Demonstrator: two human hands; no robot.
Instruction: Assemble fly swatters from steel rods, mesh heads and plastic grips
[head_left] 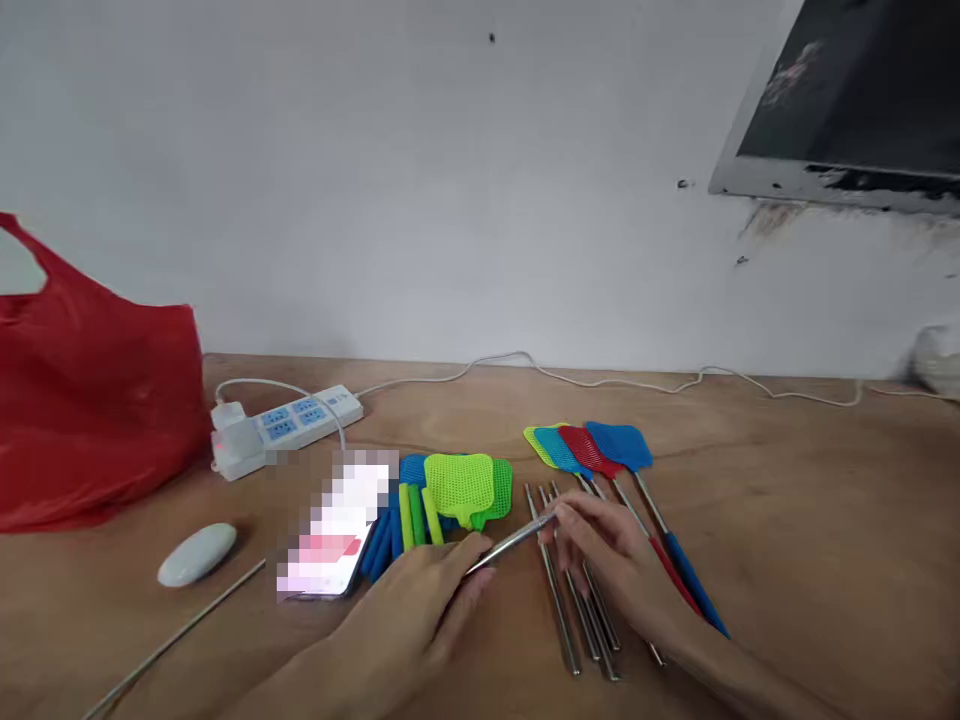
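No text can be read: the phone (pixel 334 545) screen is blurred, and the power strip (pixel 289 425) markings are too small to make out.

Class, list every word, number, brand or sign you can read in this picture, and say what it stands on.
No text here can be read.
Phone: screen blurred out, unreadable.
Power strip: any marking is too small to read.
Dark board on the wall: faint pale marks, too blurred to read.
Swatters, rods: no print shows.

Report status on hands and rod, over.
Left hand, right hand each pinch an end of metal rod. Loose rods beneath right hand. Green swatter heads close by.
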